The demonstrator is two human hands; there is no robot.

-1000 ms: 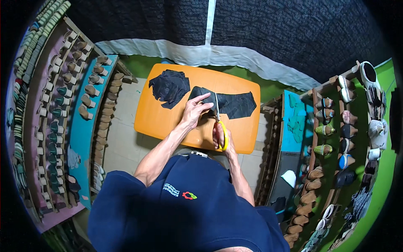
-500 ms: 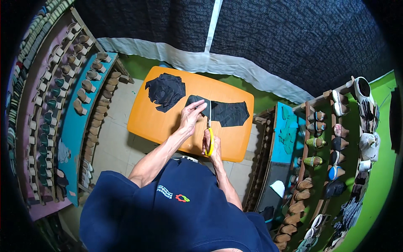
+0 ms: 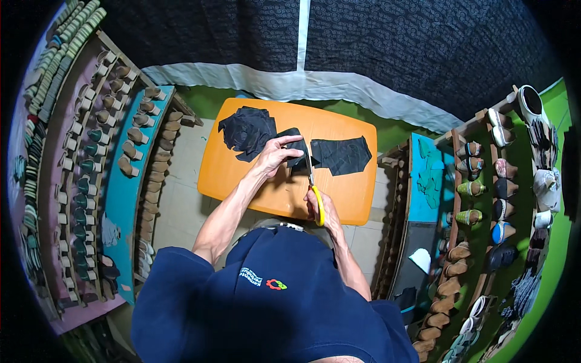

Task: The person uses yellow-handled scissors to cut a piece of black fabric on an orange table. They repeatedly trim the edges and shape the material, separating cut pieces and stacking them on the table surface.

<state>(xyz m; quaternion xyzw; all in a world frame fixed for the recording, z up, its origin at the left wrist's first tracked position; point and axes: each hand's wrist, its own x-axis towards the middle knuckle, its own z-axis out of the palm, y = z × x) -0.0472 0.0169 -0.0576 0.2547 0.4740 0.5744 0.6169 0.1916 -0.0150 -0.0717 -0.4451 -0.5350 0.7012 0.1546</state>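
Observation:
In my left hand (image 3: 272,158) a small dark piece of cloth (image 3: 295,145) is pinched between the fingers, raised slightly over the table. My right hand (image 3: 328,212) grips scissors (image 3: 319,206) with yellow handles, their blades pointing away from me along the right edge of that cloth. To the right of the blades a larger black cloth piece (image 3: 342,156) lies flat, and a gap of orange shows between the two at the far side. A heap of black cloth pieces (image 3: 247,132) rests at the table's far left.
An orange table (image 3: 230,187) stands in front of me. Wooden racks hold shoe forms on the left (image 3: 138,135) and on the right (image 3: 449,285). Green scraps (image 3: 430,175) lie on a blue shelf at right. A dark patterned curtain (image 3: 387,54) hangs behind the table.
A gap has opened between the cloth in my left hand and the larger piece at right. My left hand has lifted its piece a little. The whole view has shifted slightly.

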